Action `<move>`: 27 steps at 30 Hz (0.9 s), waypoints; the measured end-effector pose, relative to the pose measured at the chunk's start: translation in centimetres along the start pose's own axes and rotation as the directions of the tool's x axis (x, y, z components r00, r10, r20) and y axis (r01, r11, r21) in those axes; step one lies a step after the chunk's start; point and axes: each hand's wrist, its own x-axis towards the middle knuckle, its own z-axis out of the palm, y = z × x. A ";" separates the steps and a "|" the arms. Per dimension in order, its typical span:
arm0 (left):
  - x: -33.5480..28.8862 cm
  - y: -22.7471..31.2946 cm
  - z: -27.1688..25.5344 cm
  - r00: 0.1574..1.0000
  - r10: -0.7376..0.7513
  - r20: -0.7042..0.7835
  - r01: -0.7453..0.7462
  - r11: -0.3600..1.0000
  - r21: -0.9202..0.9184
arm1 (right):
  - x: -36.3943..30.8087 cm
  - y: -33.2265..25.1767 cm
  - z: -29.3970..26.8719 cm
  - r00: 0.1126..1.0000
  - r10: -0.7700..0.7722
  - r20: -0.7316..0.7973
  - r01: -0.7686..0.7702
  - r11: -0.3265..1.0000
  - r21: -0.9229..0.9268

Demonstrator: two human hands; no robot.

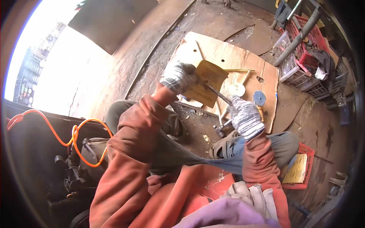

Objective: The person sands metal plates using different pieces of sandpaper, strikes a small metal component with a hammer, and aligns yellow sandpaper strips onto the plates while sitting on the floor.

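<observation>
My left hand (178, 78), in a grey-and-white knit glove, grips a flat yellow-brown plate (208, 78) by its left side and holds it tilted above a cardboard sheet. Dark lettering shows on the plate. My right hand (245, 117), gloved alike, is closed round a slim dark rod-like tool (219, 95). The tool's far end reaches the plate's face near its middle; whether it touches cannot be told. A small hammer (220, 130) lies just left of my right hand. Beyond that hand, a blue disc (259, 97) and a pale round disc (237, 89) rest on the cardboard.
The large cardboard sheet (249, 60) covers the floor ahead, with thin yellow strips (245, 78) on it. Red and grey plastic crates (296, 72) stand at the far right. A red basket (311, 157) holding a yellow sheet is by my right knee. An orange hose (76, 140) loops at left.
</observation>
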 end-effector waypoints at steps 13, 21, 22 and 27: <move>-0.3 -2.1 -0.9 0.999 -0.025 0.034 0.042 0.726 -0.687 | 0.4 4.9 1.8 0.937 0.325 0.130 -0.236 0.312 0.920; -1.9 0.4 2.3 0.965 0.022 0.260 0.190 0.626 -0.757 | 0.6 2.0 3.3 0.976 0.191 0.102 -0.131 0.148 0.980; -2.0 0.3 2.6 0.962 0.020 0.273 0.201 0.624 -0.755 | 0.9 1.6 3.9 0.982 0.188 -0.032 -0.023 0.283 0.959; -2.5 0.8 3.3 0.948 0.081 0.307 0.147 0.746 -0.650 | 0.5 1.2 4.1 0.970 0.202 0.134 -0.165 0.145 0.975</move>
